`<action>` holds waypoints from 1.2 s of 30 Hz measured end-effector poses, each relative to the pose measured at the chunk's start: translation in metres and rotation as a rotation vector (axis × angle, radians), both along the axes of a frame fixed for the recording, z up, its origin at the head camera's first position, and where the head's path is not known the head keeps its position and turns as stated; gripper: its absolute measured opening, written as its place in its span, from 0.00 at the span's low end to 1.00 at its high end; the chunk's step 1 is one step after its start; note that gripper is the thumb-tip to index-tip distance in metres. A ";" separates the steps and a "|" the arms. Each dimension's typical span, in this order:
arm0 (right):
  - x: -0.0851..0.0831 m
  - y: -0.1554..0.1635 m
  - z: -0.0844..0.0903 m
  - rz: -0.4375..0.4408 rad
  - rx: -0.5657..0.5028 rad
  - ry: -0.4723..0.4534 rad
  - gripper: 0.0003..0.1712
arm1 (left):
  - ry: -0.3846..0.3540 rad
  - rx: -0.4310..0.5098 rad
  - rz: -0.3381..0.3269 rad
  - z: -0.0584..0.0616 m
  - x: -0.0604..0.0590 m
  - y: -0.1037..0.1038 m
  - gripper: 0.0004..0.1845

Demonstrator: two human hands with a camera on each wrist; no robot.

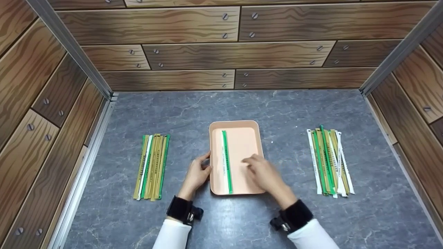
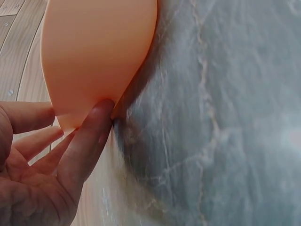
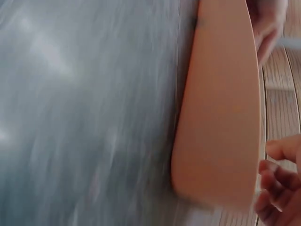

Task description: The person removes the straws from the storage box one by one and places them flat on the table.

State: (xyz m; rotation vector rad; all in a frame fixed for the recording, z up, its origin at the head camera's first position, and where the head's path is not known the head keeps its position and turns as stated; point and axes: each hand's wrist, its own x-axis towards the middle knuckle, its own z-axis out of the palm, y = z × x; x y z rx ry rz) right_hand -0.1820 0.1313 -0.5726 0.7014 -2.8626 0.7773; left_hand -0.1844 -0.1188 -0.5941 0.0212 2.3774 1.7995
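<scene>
A shallow peach tray lies in the middle of the table. Inside, toward its left side, a white slim wrapped stick and a green one lie lengthwise, side by side. My left hand holds the tray's left wall; in the left wrist view the thumb presses low on the wall and the fingers lie along the rim. Over the tray's right half hovers my right hand, fingers loosely bent, with nothing visible in them. The right wrist view shows its fingers beside the rim.
To the left lies a bundle of gold, green and white wrapped sticks. A looser pile of similar sticks is on the right. Wood-patterned walls enclose the grey marbled table at the back and both sides.
</scene>
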 end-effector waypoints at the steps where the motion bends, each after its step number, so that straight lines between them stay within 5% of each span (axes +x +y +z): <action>1: 0.000 -0.005 -0.002 0.034 0.019 -0.021 0.15 | -0.007 0.007 0.002 0.000 0.000 0.000 0.30; 10: -0.001 -0.029 -0.017 0.134 0.169 -0.107 0.19 | -0.021 0.038 0.006 0.000 0.000 0.001 0.30; 23: -0.004 -0.026 -0.018 0.052 0.133 -0.143 0.13 | 0.021 0.004 0.011 -0.001 -0.001 0.001 0.28; 36: -0.005 -0.028 -0.023 -0.066 0.109 -0.066 0.14 | 0.036 0.015 -0.008 -0.001 0.000 0.000 0.29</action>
